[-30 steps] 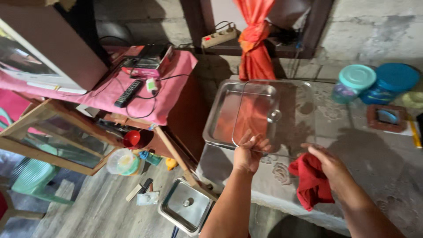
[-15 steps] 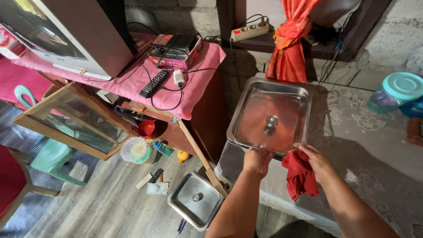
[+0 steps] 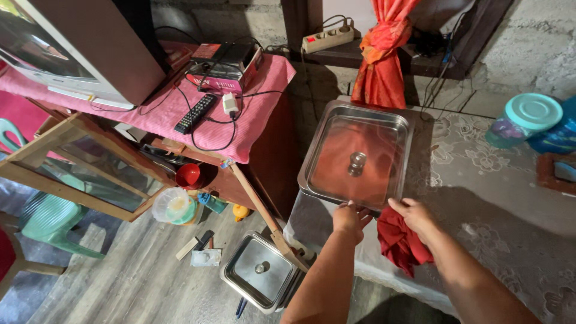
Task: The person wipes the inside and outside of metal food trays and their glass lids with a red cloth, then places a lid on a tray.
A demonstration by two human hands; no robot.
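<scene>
A rectangular steel lid (image 3: 360,157) with a round knob lies on a steel pan at the left end of a lace-covered table (image 3: 492,198). My left hand (image 3: 351,219) pinches the near rim of the pan and lid. Just to its right, my right hand (image 3: 415,217) touches the same near edge and holds a red cloth (image 3: 401,243) that hangs down over the table's front.
A second steel pan with a lid (image 3: 259,279) sits on the wooden floor below. To the left is a stand with a pink cover (image 3: 180,114), a remote, a television and a glass cabinet door (image 3: 78,174). Plastic containers (image 3: 528,120) stand at the table's far right.
The view has swung down and left. The lid, which was tilted up, now lies flat on the pan, and both hands have come to its near edge.
</scene>
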